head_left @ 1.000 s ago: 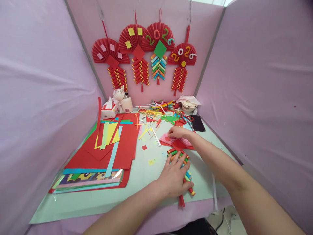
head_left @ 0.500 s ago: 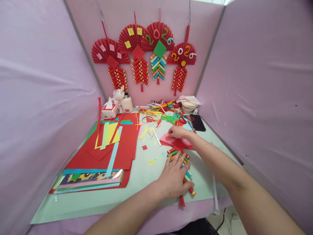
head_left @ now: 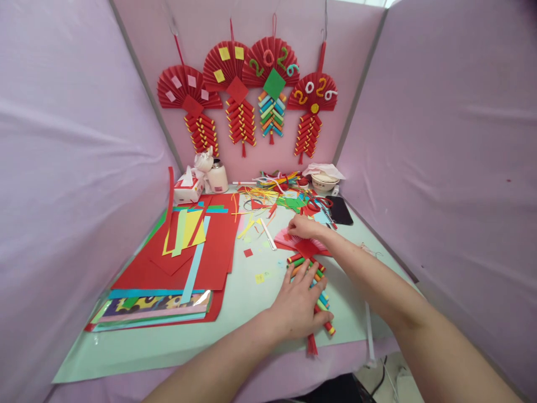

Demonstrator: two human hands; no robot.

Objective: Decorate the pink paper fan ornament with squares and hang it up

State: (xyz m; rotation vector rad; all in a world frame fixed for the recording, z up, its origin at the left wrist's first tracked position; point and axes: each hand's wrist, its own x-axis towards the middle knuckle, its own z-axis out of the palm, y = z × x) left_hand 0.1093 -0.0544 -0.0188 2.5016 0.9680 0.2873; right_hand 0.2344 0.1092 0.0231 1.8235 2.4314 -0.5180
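A pink paper fan [head_left: 280,237] with a red paper diamond [head_left: 307,248] at its base lies on the table. Rolled paper tubes [head_left: 324,302] in red, green, orange and blue hang together below it, ending in a red tassel [head_left: 311,345]. My left hand [head_left: 298,299] rests on the tubes with its fingers spread. At the fan's upper left, my right hand [head_left: 302,226] has its fingers drawn together, fingertips touching the fan beside a small reddish patch. What those fingers hold, if anything, is too small to make out.
Red paper sheets [head_left: 168,266] with coloured strips cover the left side. A white pen [head_left: 268,234], small paper squares [head_left: 248,253], red-handled scissors [head_left: 314,206] and a black phone [head_left: 340,211] lie around. Behind are a tissue box [head_left: 188,190], a bottle [head_left: 217,178] and a bowl [head_left: 324,182].
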